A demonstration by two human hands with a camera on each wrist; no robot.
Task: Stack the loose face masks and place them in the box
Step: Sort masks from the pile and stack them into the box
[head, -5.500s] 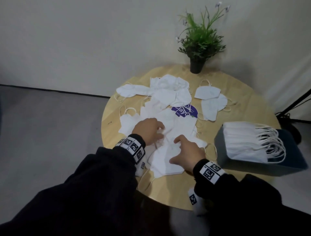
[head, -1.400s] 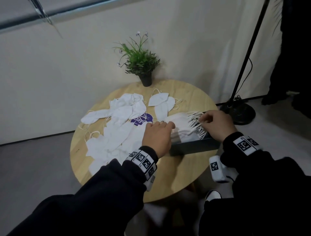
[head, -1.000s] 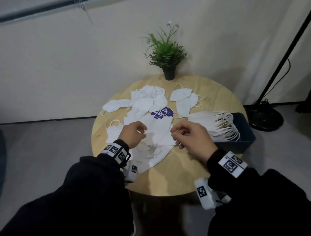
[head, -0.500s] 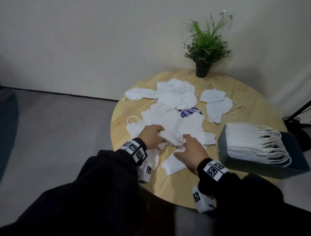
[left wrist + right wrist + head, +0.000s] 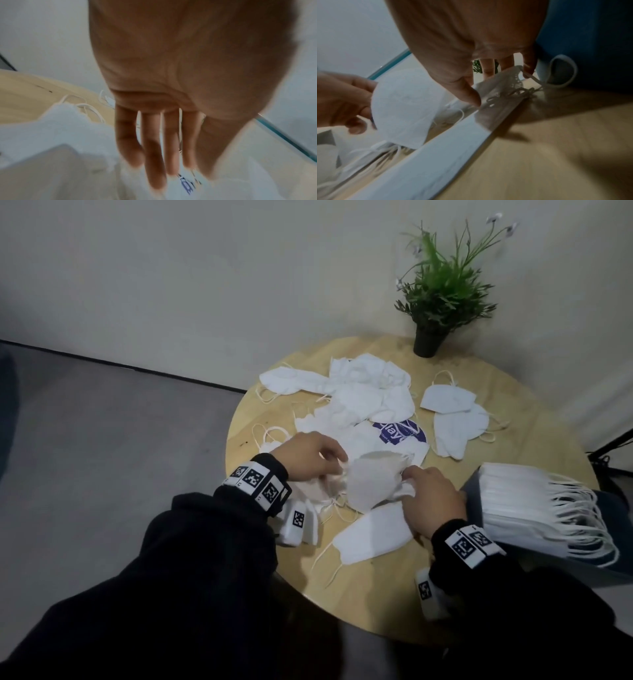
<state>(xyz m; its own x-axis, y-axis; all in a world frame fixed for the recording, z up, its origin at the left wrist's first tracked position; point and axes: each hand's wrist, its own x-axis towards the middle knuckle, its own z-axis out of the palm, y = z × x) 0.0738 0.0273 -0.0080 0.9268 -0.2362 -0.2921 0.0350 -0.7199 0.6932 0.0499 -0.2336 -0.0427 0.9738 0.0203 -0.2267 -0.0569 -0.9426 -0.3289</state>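
Several loose white face masks (image 5: 359,398) lie scattered over the round wooden table (image 5: 524,419). Both hands meet over the near part of the pile. My left hand (image 5: 329,465) grips the left edge of one mask (image 5: 373,481), and my right hand (image 5: 409,479) pinches its right edge by the ear loop (image 5: 563,75). The mask hangs spread between them, just above the table. In the right wrist view it shows white (image 5: 402,108) against the left hand's curled fingers (image 5: 356,127). The dark blue box (image 5: 474,498) stands at the right, holding a stack of masks (image 5: 534,508).
A potted green plant (image 5: 442,289) stands at the table's far edge by the wall. Another flat mask (image 5: 373,535) lies near the front edge under my right hand. A purple printed wrapper (image 5: 400,433) lies among the masks. Grey floor lies to the left.
Half a second ago the hands held a bunched mask close together. Now they have drawn apart and the mask is spread out between them.
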